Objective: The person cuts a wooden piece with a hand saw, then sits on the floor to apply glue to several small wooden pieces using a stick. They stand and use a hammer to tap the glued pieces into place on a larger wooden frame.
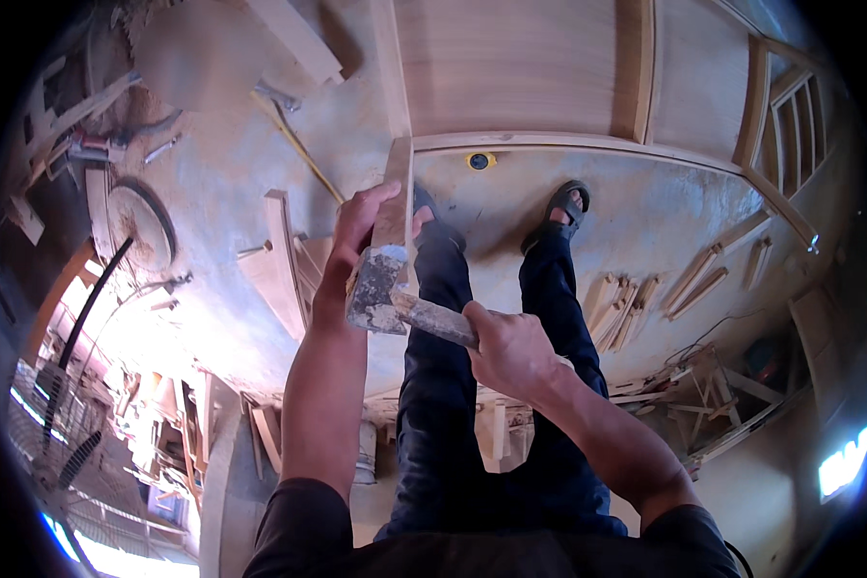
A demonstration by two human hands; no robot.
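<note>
My right hand point(515, 349) is wrapped round the short wooden handle of a hammer point(375, 289). Its heavy, block-shaped head is worn and spotted with whitish marks. The head is level with the near end of an upright-looking wooden board point(393, 217); whether the two touch I cannot tell. My left hand point(364, 214) grips this board from its left side, thumb and fingers partly hidden. The board's far end meets the corner of a large pale wooden panel frame point(568, 143), which lies in front of my feet.
A yellow and black tape measure point(480, 161) lies beside the frame. Loose wooden strips point(626, 308) are scattered at right, and wooden offcuts point(284, 260) at left. A long yellow-handled tool point(298, 144) and a round disc-shaped base point(142, 223) are farther left. A fan grille point(96, 520) is at lower left.
</note>
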